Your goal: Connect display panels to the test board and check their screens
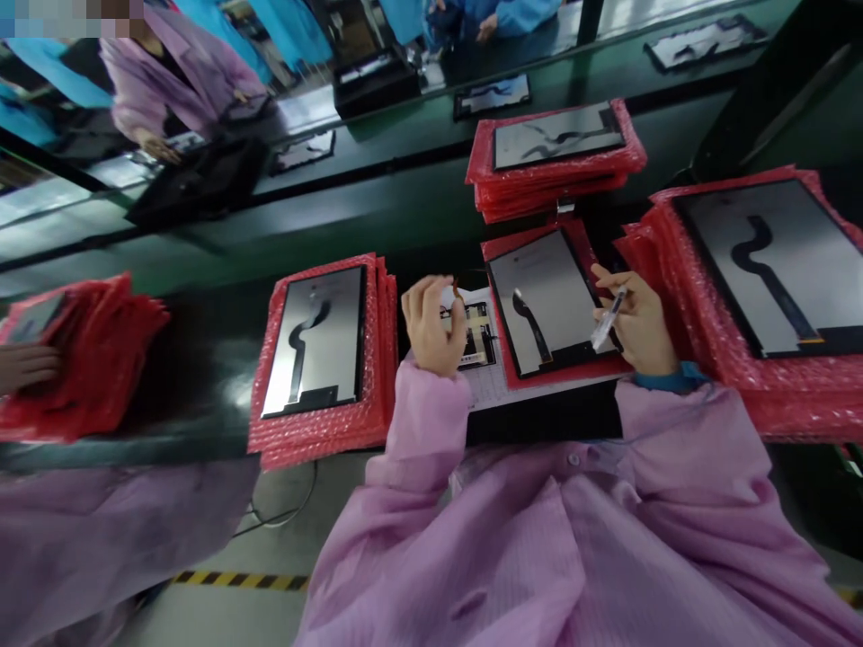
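Screen point(549, 279) on red wrap point(573, 374); pen point(609, 319) held in right hand point(644, 323). Left hand point(435, 328) curled, can't tell if holding anything. Possible scratch from pen slipping.

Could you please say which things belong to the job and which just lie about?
Likely in use:
clear pen-like tool in right hand
display panel between the hands

Likely lying about:
panel at top right
panel at top centre

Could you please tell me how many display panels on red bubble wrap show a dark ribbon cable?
4: centre panel by the right hand; near-left panel, right panel and far panel, each atop a red bubble-wrap stack. Others may be hidden inside.
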The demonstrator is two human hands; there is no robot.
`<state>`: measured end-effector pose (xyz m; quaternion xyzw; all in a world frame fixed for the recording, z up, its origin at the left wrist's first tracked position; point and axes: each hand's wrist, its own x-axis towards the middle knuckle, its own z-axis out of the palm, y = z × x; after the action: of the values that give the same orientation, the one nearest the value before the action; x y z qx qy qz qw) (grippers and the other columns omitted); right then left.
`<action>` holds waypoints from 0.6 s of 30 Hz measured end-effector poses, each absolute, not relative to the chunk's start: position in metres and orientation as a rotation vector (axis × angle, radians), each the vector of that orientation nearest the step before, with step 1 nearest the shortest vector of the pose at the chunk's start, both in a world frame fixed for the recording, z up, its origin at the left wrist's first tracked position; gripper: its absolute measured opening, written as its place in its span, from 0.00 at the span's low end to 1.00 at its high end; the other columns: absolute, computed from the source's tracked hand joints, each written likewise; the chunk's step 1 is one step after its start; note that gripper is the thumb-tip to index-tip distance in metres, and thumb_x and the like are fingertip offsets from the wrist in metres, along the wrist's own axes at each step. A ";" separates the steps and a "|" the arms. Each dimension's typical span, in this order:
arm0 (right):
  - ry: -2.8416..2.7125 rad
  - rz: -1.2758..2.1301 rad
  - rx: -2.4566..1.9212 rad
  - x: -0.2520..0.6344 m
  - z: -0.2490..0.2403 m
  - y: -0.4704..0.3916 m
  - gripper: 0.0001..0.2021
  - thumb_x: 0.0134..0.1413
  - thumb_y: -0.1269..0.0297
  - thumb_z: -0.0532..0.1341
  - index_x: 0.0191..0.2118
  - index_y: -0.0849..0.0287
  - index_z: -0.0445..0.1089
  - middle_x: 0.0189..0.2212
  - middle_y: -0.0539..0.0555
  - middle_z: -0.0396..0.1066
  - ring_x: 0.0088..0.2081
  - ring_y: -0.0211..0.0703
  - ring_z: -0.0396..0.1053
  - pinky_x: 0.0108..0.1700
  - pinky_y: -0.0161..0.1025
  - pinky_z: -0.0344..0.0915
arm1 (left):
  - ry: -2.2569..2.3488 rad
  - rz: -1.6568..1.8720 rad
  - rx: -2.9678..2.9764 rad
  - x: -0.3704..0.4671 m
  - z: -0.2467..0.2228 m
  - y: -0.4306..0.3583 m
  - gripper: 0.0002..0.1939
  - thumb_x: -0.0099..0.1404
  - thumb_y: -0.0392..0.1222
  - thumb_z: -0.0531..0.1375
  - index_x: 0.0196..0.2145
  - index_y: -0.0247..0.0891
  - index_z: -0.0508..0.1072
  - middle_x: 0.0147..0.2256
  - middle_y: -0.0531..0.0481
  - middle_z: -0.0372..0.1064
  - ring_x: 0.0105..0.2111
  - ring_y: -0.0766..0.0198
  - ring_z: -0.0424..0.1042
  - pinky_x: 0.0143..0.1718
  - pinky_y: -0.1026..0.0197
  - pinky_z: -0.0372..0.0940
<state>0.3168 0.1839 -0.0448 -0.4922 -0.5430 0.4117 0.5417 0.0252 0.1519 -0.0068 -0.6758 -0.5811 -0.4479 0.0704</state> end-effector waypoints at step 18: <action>-2.107 0.748 -0.950 0.242 0.012 0.204 0.08 0.55 0.65 0.60 0.31 0.53 0.58 0.35 0.53 0.73 0.41 0.48 0.67 0.46 0.45 0.63 | -2.004 -1.145 -2.817 0.013 -0.009 0.191 0.05 0.64 0.41 0.59 0.30 0.40 0.73 0.33 0.52 0.77 0.37 0.59 0.74 0.62 0.42 0.59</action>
<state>0.2419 0.2036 0.0125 -0.3663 -0.8130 0.2885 0.3487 0.0134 0.1907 -0.0093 -0.7495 -0.5331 -0.3045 -0.2477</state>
